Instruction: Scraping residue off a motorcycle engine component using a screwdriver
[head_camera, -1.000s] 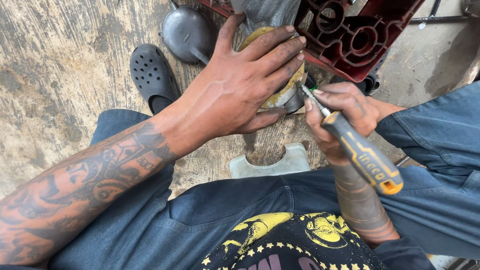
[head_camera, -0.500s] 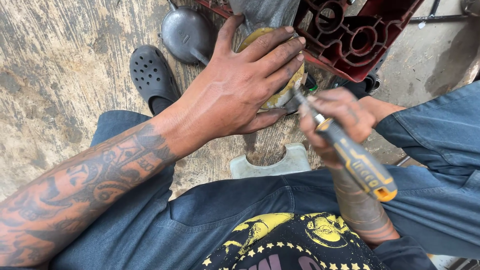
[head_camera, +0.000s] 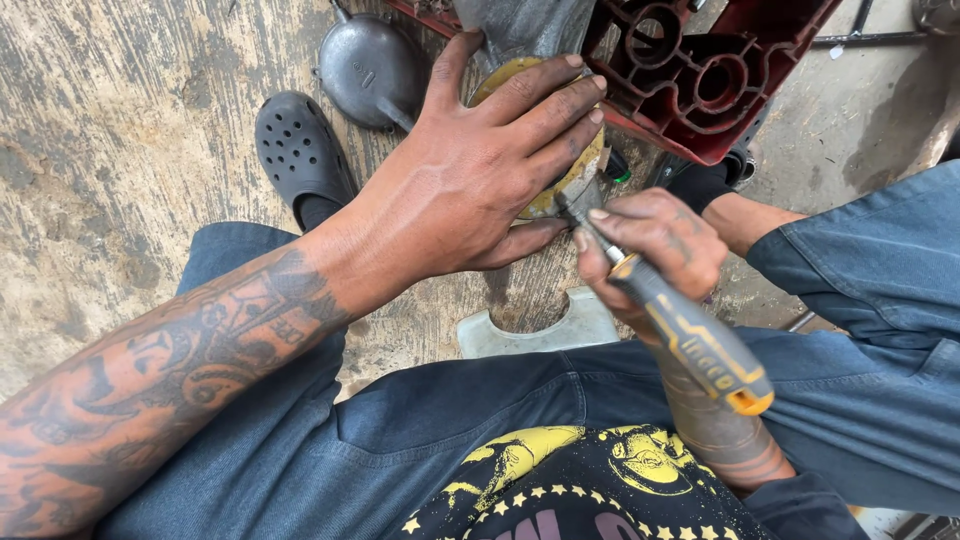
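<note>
The yellow-stained, rounded metal part (head_camera: 545, 150) is held down on the floor just in front of the knees, beside the red moulded plastic housing (head_camera: 700, 80), apparently to keep it from turning. The left hand (head_camera: 480, 180) is spread flat over it, fingers splayed. The right hand (head_camera: 650, 250) is closed around a grey-and-yellow-handled screwdriver (head_camera: 690, 340), its tip set against the part's edge. A grey metal cover (head_camera: 370, 70) and a black perforated clog (head_camera: 300, 150) lie beyond the part, on the scuffed concrete floor (head_camera: 110, 150).
</note>
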